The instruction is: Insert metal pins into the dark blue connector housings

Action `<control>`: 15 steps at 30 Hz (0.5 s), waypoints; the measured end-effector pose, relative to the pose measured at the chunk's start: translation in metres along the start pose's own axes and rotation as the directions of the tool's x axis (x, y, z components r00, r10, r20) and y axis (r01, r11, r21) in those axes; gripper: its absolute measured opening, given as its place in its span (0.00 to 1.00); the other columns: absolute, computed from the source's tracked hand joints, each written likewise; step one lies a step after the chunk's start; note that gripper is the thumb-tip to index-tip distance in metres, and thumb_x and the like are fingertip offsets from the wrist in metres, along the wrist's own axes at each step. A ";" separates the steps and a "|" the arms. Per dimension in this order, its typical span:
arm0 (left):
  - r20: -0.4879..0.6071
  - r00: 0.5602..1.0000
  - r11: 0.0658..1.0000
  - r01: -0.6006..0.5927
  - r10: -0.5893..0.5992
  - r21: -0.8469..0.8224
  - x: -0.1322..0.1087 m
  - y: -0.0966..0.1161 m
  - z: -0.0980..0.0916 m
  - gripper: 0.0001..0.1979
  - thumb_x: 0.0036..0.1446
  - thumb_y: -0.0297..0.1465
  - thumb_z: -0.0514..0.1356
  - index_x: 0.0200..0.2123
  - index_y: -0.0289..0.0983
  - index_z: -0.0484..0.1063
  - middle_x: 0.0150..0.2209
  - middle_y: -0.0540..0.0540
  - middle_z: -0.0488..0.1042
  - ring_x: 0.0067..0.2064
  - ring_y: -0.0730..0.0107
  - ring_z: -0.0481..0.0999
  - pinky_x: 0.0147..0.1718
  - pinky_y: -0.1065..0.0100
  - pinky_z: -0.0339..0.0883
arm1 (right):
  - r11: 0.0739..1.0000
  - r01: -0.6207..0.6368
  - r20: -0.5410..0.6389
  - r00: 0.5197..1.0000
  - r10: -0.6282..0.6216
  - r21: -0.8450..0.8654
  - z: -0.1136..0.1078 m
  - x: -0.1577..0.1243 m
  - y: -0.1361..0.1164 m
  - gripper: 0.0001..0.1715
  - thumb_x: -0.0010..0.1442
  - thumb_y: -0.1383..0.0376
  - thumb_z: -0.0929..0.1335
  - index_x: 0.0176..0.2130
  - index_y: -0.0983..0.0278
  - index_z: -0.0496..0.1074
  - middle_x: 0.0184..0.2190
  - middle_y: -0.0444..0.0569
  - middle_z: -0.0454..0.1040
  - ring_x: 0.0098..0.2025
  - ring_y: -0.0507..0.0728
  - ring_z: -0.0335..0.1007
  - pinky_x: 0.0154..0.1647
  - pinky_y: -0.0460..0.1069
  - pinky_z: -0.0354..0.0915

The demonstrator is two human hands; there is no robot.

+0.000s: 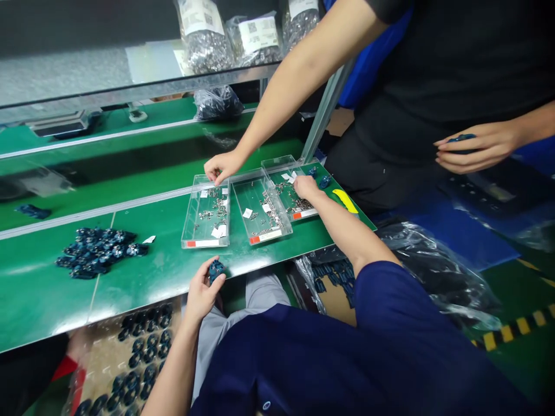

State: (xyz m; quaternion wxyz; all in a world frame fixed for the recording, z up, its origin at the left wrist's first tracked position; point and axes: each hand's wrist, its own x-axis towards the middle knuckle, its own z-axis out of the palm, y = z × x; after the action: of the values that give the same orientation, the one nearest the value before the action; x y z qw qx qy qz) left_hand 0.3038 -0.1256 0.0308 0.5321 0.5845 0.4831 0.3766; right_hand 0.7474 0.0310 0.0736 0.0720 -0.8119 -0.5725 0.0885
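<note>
My left hand (203, 292) is closed around a small dark blue plastic part (215, 269) at the near edge of the green table (143, 277). My right hand (307, 187) reaches into the rightmost clear tray (303, 214) of small metal pieces, fingers curled down as if pinching; what it holds is hidden. Two more clear trays, the left tray (191, 231) and the middle tray (255, 234), lie beside it with similar metal bits and paper tags.
A co-worker in black stands at the right; one of their hands (223, 166) touches the left tray, the other (472, 147) holds a blue part. A pile of blue parts (97, 252) lies at left. A yellow tool (346, 200) lies by the trays. Bags of metal parts (208, 40) sit on the shelf.
</note>
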 end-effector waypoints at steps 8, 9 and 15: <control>0.043 0.999 0.922 0.023 -0.006 -0.385 0.002 0.029 0.009 0.22 0.54 0.34 0.64 0.52 0.35 0.69 0.49 0.36 0.76 0.49 0.55 0.78 0.36 0.61 0.77 | 0.263 -0.012 0.070 0.975 -0.212 0.965 0.000 -0.153 -0.085 0.20 0.51 0.57 0.76 0.39 0.68 0.76 0.29 0.48 0.76 0.26 0.49 0.69 0.29 0.45 0.68; 0.046 0.999 0.913 0.023 -0.004 -0.407 0.002 0.032 0.009 0.22 0.53 0.33 0.64 0.52 0.34 0.69 0.49 0.37 0.76 0.49 0.55 0.78 0.36 0.62 0.77 | 0.194 -0.049 0.104 0.953 -0.283 0.980 0.003 -0.174 -0.101 0.21 0.48 0.56 0.77 0.37 0.67 0.76 0.28 0.48 0.76 0.26 0.50 0.70 0.28 0.45 0.67; 0.062 0.998 0.898 0.007 0.023 -0.441 -0.010 0.043 -0.001 0.26 0.53 0.33 0.63 0.56 0.35 0.67 0.44 0.42 0.77 0.42 0.62 0.78 0.34 0.64 0.75 | 0.183 0.049 0.067 0.816 -0.574 0.982 0.017 -0.243 -0.177 0.12 0.57 0.59 0.73 0.36 0.65 0.76 0.31 0.48 0.76 0.30 0.52 0.71 0.32 0.47 0.69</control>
State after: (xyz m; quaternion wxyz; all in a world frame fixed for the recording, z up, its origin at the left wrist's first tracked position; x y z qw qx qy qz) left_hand 0.3073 -0.1331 0.0737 0.6646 0.4631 0.3652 0.4588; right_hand 0.5008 -0.1388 0.1107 0.4368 -0.4154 -0.5560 0.5723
